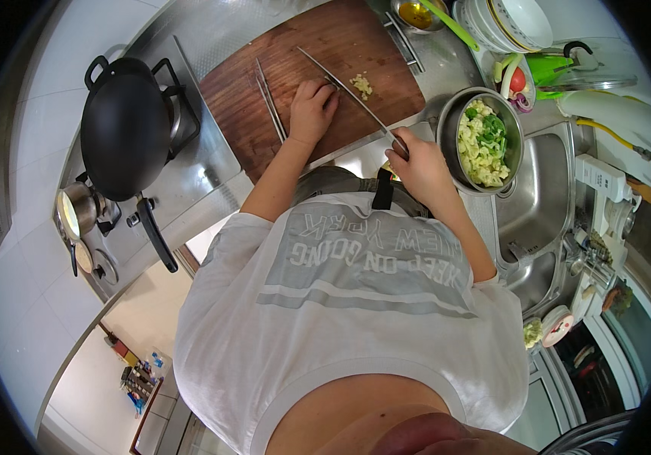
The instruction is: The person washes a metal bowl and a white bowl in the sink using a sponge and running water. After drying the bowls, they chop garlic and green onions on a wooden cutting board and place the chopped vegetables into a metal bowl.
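Note:
My right hand (420, 166) grips the handle of a kitchen knife (357, 98), its blade slanting up and left over a wooden cutting board (382, 40). Beside the blade, my left hand (313, 111) rests on the board with curled fingers. Whether a small piece is pinched under its fingertips is hidden. A small heap of chopped pale pieces (361, 85), resembling garlic, lies on the blade's right side. Left of my left hand, a long, thin metal utensil (270, 102), perhaps tongs or chopsticks, lies along the board.
A black wok (125, 131) stands on the stove at left, near a small metal pot (78, 209). At right, a metal bowl (449, 131) holds cauliflower and green pieces beside the sink (533, 193). Farther back are stacked bowls (522, 23) and a plate of vegetables (524, 102).

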`<state>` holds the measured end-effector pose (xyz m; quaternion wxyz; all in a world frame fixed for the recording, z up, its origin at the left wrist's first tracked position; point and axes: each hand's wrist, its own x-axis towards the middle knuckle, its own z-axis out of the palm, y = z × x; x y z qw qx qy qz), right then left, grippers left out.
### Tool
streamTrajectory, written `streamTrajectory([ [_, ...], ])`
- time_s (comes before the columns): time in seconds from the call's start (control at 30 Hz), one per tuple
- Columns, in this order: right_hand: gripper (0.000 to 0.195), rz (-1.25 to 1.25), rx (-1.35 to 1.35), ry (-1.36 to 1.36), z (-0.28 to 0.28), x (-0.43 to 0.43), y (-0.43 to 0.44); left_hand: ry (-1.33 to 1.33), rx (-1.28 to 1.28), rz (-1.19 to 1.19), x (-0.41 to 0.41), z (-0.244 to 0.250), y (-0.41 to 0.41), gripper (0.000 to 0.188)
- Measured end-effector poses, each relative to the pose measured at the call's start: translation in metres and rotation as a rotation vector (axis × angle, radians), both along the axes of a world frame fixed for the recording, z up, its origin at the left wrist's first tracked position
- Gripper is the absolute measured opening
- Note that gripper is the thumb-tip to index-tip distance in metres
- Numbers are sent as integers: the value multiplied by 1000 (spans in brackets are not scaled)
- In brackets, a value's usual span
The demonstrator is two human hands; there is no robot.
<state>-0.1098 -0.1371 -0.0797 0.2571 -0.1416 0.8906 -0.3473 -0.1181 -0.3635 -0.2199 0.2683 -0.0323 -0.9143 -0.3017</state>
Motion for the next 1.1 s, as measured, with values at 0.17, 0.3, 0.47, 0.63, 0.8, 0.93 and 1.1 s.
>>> streamTrajectory([
  [0.17,23,68,94,11,0,-15,-19,-4,14,2,2,-3,0,14],
  [0.3,28,100,94,72,-24,-27,-37,-18,1,16,3,-2,0,13],
  [0.47,32,76,80,43,-35,-30,-50,-39,5,25,3,-1,1,13],
  [0.63,32,31,-118,114,-46,-23,-37,-37,38,31,3,-1,1,14],
  [0.8,31,-60,-134,80,-29,-14,-29,2,95,78,5,-2,1,15],
  [0.93,31,-89,-91,36,-24,-17,-26,34,73,82,2,6,0,18],
  [1.1,31,-48,-79,93,-28,-15,-26,-19,-31,3,-6,7,-3,20],
])
